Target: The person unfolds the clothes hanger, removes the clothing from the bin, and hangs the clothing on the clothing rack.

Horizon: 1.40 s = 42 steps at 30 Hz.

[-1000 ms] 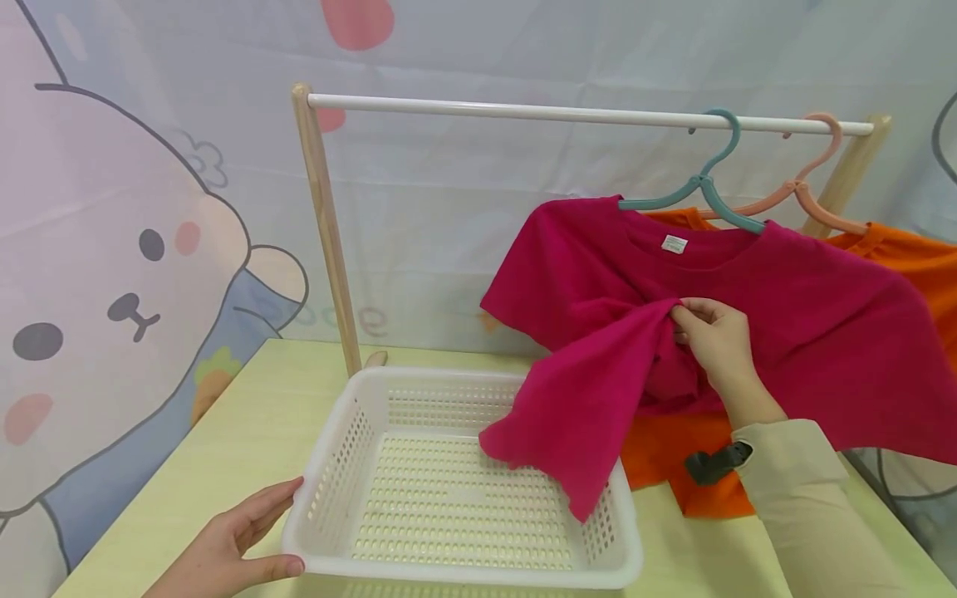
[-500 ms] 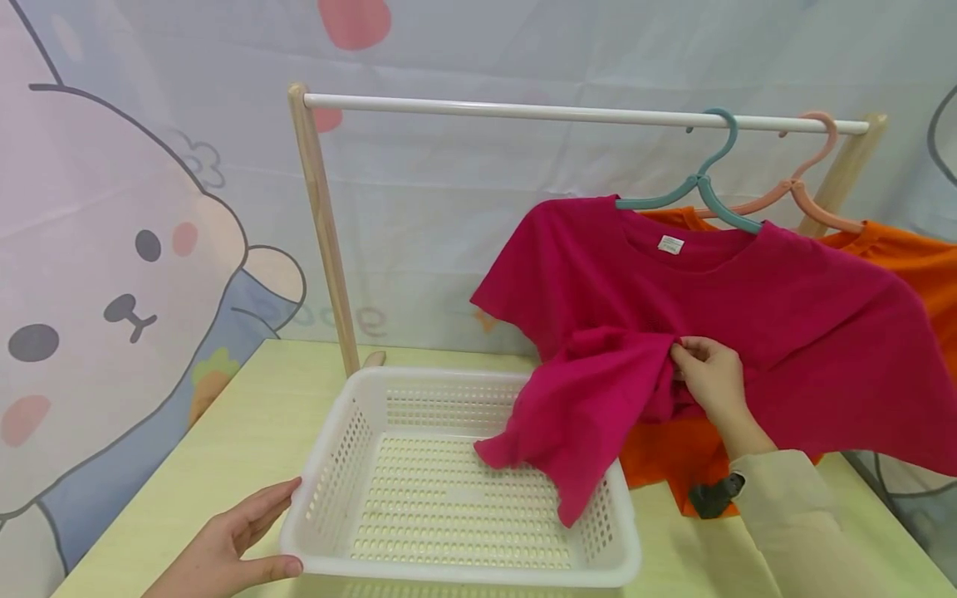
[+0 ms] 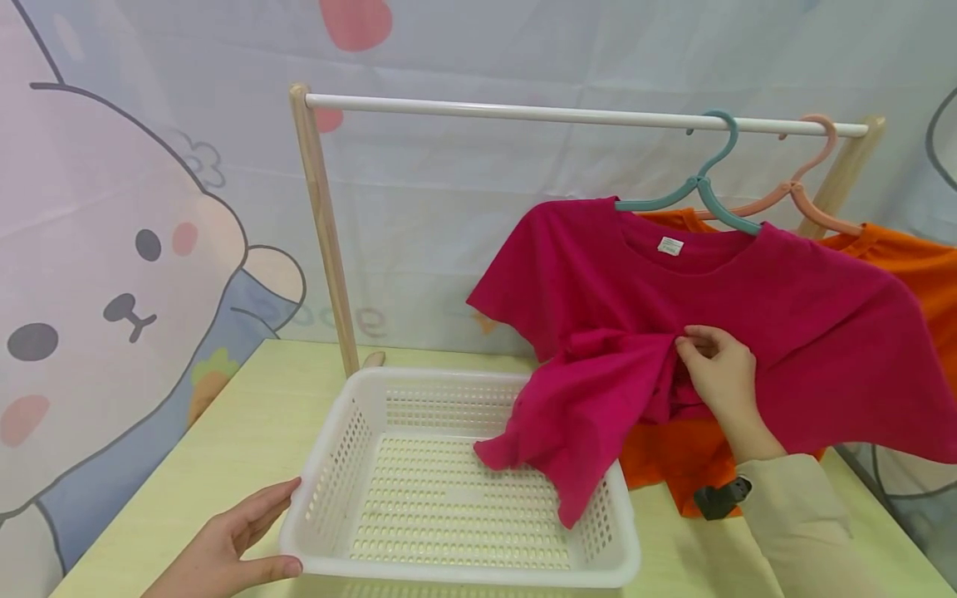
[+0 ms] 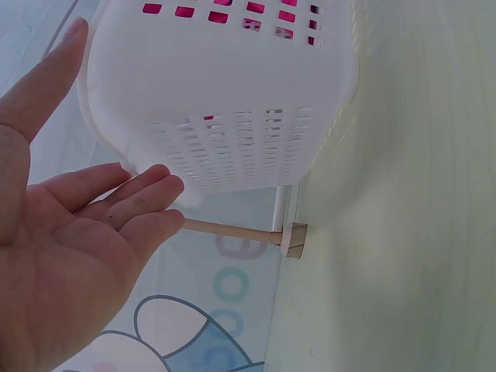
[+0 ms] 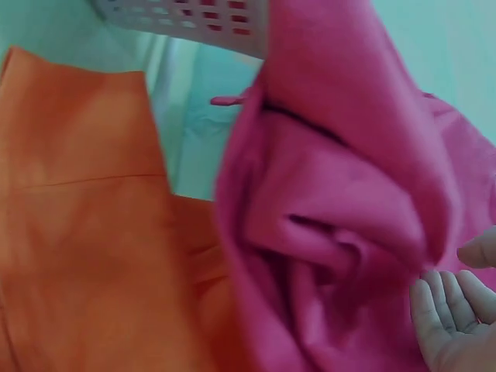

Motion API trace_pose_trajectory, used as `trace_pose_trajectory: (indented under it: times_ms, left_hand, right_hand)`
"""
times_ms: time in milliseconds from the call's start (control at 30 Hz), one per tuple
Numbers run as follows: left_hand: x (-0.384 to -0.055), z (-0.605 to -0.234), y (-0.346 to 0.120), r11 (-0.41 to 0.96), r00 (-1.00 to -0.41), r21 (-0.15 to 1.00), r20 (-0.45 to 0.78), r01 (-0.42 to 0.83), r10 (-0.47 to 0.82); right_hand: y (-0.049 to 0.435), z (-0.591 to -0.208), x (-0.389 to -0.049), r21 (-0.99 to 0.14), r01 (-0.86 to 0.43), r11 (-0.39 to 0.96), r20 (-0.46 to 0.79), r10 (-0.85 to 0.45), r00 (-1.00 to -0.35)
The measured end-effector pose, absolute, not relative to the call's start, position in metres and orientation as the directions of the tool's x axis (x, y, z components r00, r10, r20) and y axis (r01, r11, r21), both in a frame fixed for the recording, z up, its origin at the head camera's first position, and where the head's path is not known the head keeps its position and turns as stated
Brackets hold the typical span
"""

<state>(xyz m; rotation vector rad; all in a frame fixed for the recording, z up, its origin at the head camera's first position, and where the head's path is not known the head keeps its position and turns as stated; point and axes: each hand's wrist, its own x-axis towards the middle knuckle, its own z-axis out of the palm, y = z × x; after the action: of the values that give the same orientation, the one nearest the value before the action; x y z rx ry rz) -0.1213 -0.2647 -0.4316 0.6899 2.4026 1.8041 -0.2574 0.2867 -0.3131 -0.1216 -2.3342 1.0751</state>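
A magenta T-shirt (image 3: 807,332) hangs on a teal hanger (image 3: 703,184), with its lower front bunched and draping into a white plastic basket (image 3: 463,575). My right hand (image 3: 721,370) is at the upper corner of that bunched cloth. In the right wrist view, the thumb of my right hand (image 5: 465,318) stands apart from the fingers, whose tips are by the fold. My left hand (image 3: 224,540) rests at the basket's left side, fingers extended along the rim and thumb near the front corner. The left wrist view shows the left hand (image 4: 85,240) uncurled beside the basket wall.
A clothes rack with a white rod (image 3: 486,109) and wooden posts stands behind the basket. An orange T-shirt (image 3: 908,257) on a peach hanger (image 3: 815,203) hangs behind the magenta one, its lower part reaching the table (image 3: 232,423). A printed cloth backdrop covers the wall.
My right hand has lowered the bunched cloth, which sags more into the basket; its thumb and fingers have just parted and shifted slightly right. My left hand has stayed at the basket.
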Motion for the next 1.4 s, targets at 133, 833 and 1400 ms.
trace_pose_trajectory:
  times_ms: [133, 833, 1400]
  left_hand:
    - [-0.121, -0.431, -0.264, 0.225, -0.902, 0.923, 0.215, 0.313, 0.374]
    - [-0.12, -0.428, -0.263, 0.28, -0.928, 0.926, 0.152, 0.254, 0.34]
    - [-0.12, -0.428, -0.263, 0.258, -0.913, 0.922, 0.186, 0.29, 0.362]
  right_hand:
    - [0.283, -0.304, -0.252, -0.72, -0.22, 0.658, 0.508, 0.284, -0.813]
    - [0.223, -0.35, -0.227, -0.539, -0.599, 0.592, 0.608, -0.218, -0.763]
    - [0.229, -0.38, -0.228, -0.475, -0.517, 0.712, 0.486, -0.278, -0.829]
